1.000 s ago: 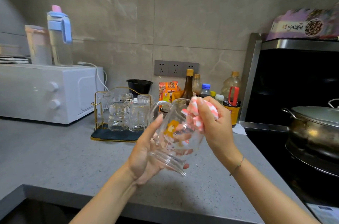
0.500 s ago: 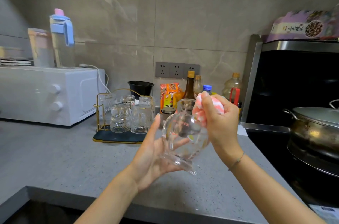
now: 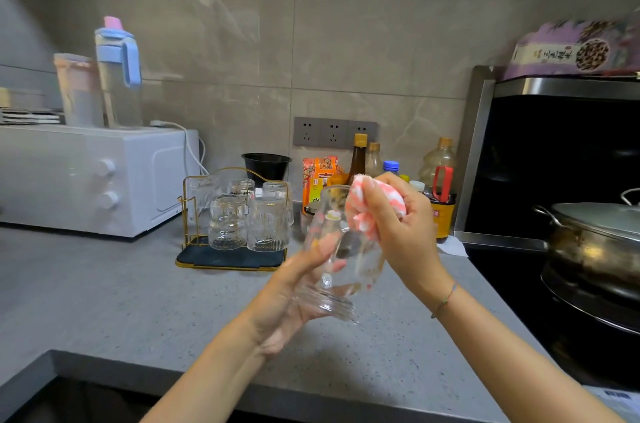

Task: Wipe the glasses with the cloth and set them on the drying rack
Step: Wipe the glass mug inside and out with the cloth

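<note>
My left hand [image 3: 282, 298] holds a clear glass [image 3: 341, 263] by its lower body and thick base, above the grey counter, with the mouth tilted up and away. My right hand [image 3: 403, 232] grips a bunched pink and white cloth [image 3: 367, 211] and presses it against the glass's upper side near the rim. Behind, to the left, the gold wire drying rack [image 3: 187, 215] on a dark mat holds several upturned ribbed glasses [image 3: 266, 223].
A white microwave [image 3: 104, 177] with jugs on top stands at the left. Bottles and packets [image 3: 360, 159] line the wall behind the hands. A steel pot [image 3: 599, 242] sits on the black stove at the right. The counter's front edge [image 3: 173, 367] runs below my forearms.
My left hand has turned the glass, so its handle no longer shows. The cloth in my right hand has shifted along the glass's rim and upper side. The view has drifted slightly.
</note>
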`<state>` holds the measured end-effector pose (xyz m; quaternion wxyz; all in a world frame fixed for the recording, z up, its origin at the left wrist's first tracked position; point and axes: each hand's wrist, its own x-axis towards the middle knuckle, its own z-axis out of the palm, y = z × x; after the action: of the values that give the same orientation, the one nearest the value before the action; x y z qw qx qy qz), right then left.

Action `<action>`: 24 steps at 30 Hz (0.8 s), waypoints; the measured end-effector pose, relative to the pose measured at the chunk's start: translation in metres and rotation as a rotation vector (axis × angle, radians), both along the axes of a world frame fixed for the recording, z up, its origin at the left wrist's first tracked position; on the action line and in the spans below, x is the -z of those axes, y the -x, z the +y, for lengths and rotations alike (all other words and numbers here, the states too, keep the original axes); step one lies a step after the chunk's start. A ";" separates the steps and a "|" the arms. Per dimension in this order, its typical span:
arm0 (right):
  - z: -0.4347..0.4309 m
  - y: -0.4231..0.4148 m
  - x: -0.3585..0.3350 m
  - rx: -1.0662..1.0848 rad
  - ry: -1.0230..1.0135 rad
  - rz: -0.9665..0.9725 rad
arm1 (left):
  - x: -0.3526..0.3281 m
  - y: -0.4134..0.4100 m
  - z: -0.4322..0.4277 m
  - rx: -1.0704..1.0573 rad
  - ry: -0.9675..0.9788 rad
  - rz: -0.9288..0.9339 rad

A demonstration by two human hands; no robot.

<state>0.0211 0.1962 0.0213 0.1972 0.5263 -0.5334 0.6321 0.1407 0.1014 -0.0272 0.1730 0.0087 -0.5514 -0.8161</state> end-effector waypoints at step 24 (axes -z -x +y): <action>0.011 0.000 -0.015 -0.006 -0.151 0.023 | -0.010 0.008 -0.002 -0.160 0.401 -0.058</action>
<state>0.0214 0.2071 0.0366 0.1611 0.5484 -0.5758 0.5846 0.1324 0.0993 -0.0175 0.2198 0.0412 -0.7050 -0.6730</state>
